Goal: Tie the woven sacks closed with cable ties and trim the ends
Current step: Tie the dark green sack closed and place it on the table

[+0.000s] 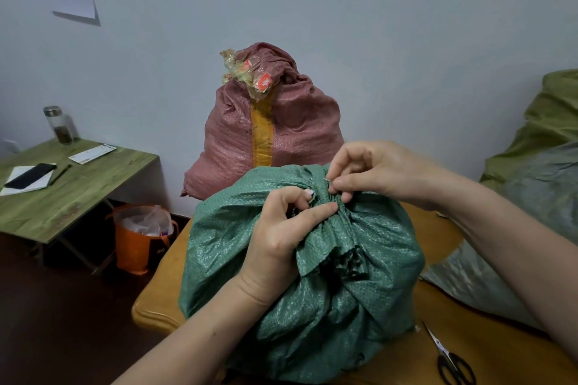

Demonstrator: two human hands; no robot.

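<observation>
A full green woven sack stands on an orange-brown bench right in front of me, its mouth gathered into a bunched neck. My left hand grips that neck from the left, fingers curled round the folds. My right hand is above it and pinches the thin end of a cable tie at the neck; most of the tie is hidden in the folds. Black-handled scissors lie on the bench at the lower right.
A pink woven sack with a yellow stripe leans against the wall behind. More sacks, olive and grey-green, pile up at the right. A low green table with a phone, papers and a jar stands left, an orange bag beside it.
</observation>
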